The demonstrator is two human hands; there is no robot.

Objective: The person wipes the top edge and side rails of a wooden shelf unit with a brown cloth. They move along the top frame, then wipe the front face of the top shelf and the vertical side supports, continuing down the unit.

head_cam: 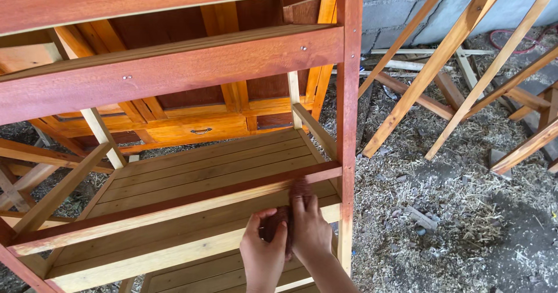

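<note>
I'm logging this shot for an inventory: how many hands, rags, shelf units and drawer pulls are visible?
Hands: 2, left hand and right hand, both gripping the rag
Reddish-brown rag: 1
Slatted wooden shelf unit: 1
Metal drawer pull: 1
Total: 5

Bright, even daylight, soft shadows, sharp throughout, slight wide-angle edge distortion

No packages, labels, signs (or screens) visible.
</note>
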